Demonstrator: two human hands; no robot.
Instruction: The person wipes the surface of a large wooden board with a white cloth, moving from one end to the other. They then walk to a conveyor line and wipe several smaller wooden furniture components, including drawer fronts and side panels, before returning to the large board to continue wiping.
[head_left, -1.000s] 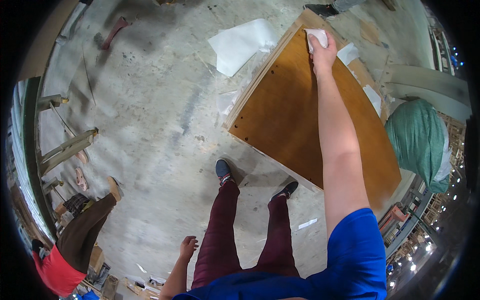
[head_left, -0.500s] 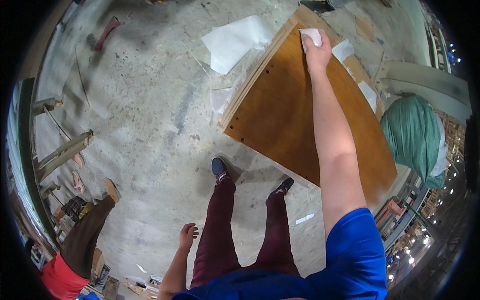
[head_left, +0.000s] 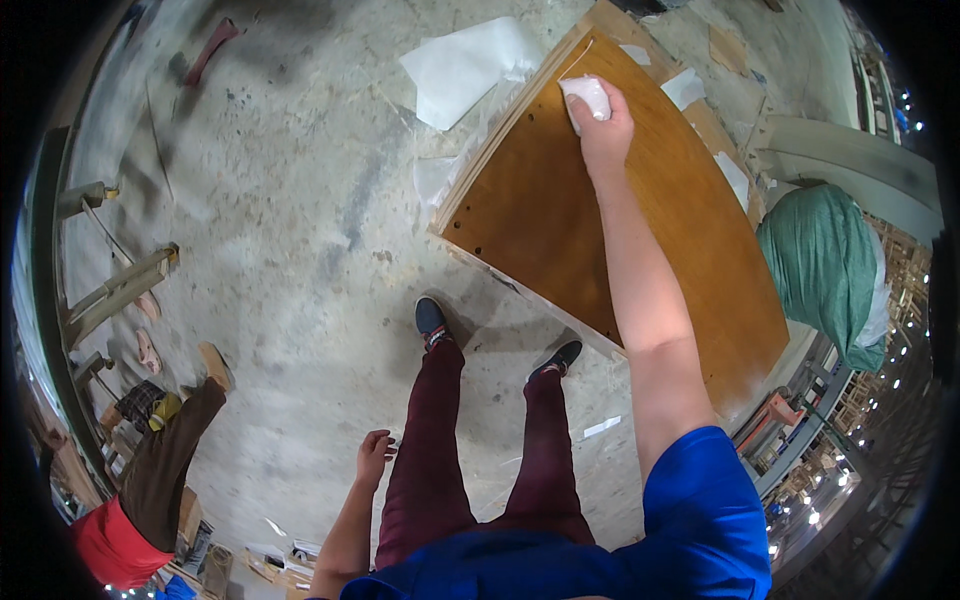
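A large brown wooden board [head_left: 560,220] lies flat in front of me, raised a little above the concrete floor. My right hand [head_left: 603,125] reaches out over its far left part and presses a white cloth [head_left: 586,95] onto the surface near the board's far edge. My left hand [head_left: 374,456] hangs beside my left thigh, fingers loosely apart, holding nothing. My two dark shoes stand at the board's near edge.
White paper sheets [head_left: 465,65] lie on the floor beyond the board's left edge. A green sack [head_left: 825,270] stands to the right. Another person in a red top and brown trousers [head_left: 150,480] is at the lower left. Wooden pieces [head_left: 120,290] lie at the left.
My right hand with the white cloth has slid leftward and toward me across the far part of the board. The left hand has stayed by my thigh.
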